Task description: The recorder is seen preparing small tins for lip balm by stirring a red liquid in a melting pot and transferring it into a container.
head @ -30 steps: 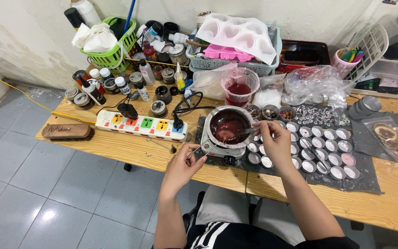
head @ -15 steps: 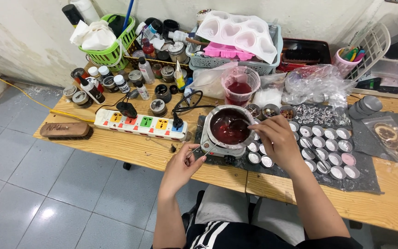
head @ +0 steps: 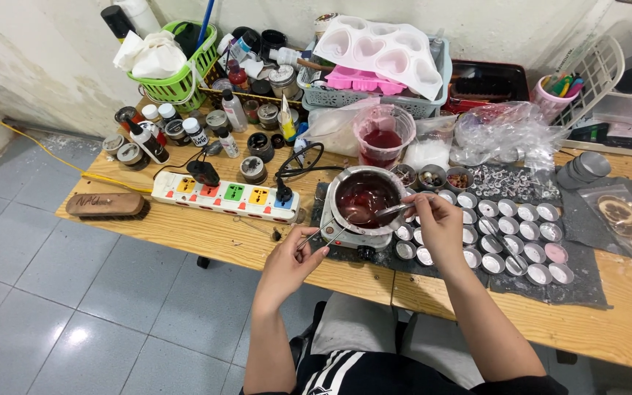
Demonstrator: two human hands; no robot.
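Scene: we look down on a wooden desk [head: 206, 238] crowded with jars, baskets and moulds.
Pot: small metal melting pot [head: 363, 197] sits on a little hot plate [head: 356, 241] near the desk's front edge, and we see dark red liquid inside.
Left hand: our left hand [head: 290, 260] sits just in front of the desk edge, its grip closed on the thin wire handle [head: 323, 232] that sticks out from the pot.
Right hand: our right hand [head: 440, 223] hovers at the pot's right side, fingers pinched shut on a metal spoon [head: 385, 213].
Spoon: bowl end reaches over the red liquid; we cannot tell whether it touches the surface.
Tins: rows of small round metal tins [head: 521, 230] lie on a dark mat [head: 594, 289] just right of the pot, one holding pink.
Behind: plastic cup of red liquid [head: 383, 135] stands beyond the pot.
Left side: white power strip [head: 224, 196] with coloured sockets lies beside the hot plate.
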